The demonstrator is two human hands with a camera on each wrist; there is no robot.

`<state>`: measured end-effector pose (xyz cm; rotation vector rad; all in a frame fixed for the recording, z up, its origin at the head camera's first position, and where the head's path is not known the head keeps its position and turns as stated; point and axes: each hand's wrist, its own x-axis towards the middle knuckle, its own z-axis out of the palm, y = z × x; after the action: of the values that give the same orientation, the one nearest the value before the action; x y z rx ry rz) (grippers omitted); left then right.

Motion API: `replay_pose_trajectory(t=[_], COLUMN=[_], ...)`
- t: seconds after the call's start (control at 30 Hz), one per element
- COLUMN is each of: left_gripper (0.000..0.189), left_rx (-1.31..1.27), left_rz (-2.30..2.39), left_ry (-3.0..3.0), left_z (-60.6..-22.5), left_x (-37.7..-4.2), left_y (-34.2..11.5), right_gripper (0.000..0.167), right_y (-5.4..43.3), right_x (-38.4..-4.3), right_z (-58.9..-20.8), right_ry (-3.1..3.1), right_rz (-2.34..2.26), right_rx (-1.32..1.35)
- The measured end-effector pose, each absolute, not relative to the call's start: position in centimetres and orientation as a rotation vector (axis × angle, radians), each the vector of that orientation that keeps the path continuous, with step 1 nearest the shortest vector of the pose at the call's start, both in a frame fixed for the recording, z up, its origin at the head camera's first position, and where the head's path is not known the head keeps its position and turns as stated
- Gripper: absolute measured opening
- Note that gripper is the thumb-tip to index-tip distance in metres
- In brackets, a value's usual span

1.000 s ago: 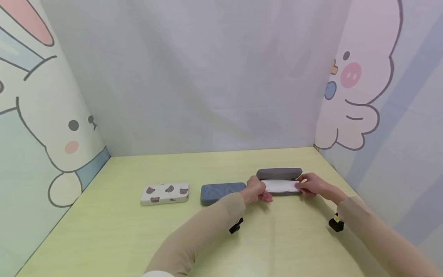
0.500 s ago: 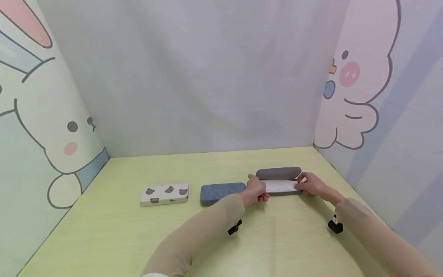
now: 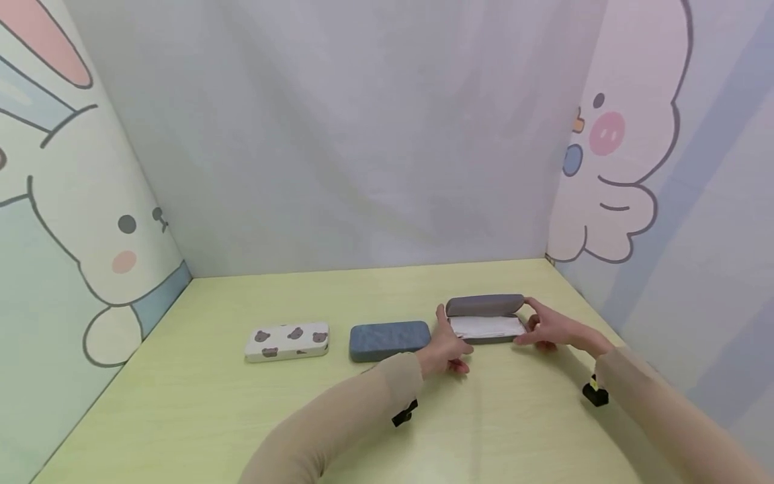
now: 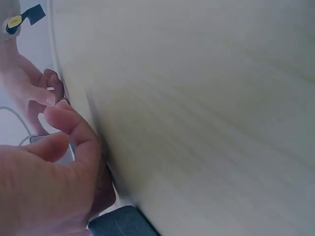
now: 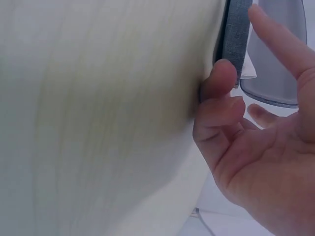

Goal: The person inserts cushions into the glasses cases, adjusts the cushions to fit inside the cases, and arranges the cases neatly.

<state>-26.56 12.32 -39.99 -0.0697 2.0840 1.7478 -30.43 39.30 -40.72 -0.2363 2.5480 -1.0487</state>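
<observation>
A grey glasses case (image 3: 487,306) stands with its lid raised at the right of the table. White cloth or paper (image 3: 488,327) lies flat in its base. My left hand (image 3: 446,348) is at the case's left end, fingers spread, index finger up by the lid's edge and thumb near the front. At the opposite end is my right hand (image 3: 551,325): one finger reaches the lid's right edge, while the thumb is beside the base's front corner. The right wrist view shows its other fingers loosely curled near the base (image 5: 238,39). Neither hand grips anything visibly.
Left of my left hand lies a closed blue case (image 3: 387,340), close to the wrist. Farther left is a closed white case with bear prints (image 3: 287,341). A pale curtain (image 3: 363,168) stands behind the table (image 3: 211,403), and printed side walls flank it.
My fingers have come off the white cloth's two ends and spread. The right index finger has risen to the lid's edge. The case has stayed nearly in place.
</observation>
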Motion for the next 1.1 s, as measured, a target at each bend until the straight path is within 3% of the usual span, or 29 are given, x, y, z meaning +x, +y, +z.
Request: replay_pose_trajectory(t=[0.13,0.43,1.1], left_gripper=[0.106,0.109,0.113], left_rx=[-0.066,-0.071,-0.159], left_rz=[1.765,1.831,1.699], left_ry=[2.068,2.044,2.274], left_z=[-40.1,-40.2,-41.7], left_x=[-26.9,-27.1,-28.6], left_y=[12.5,12.7,14.2], right_gripper=[0.108,0.082,0.075], right_y=[39.4,39.4,39.5], right_x=[-30.6,-31.3,-31.2], right_z=[-41.2,-41.4,-41.2], right_ry=[2.552,2.573,2.571], right_rz=[-1.083,-1.066,-1.059], right_rx=[-0.299,-0.39,-0.375])
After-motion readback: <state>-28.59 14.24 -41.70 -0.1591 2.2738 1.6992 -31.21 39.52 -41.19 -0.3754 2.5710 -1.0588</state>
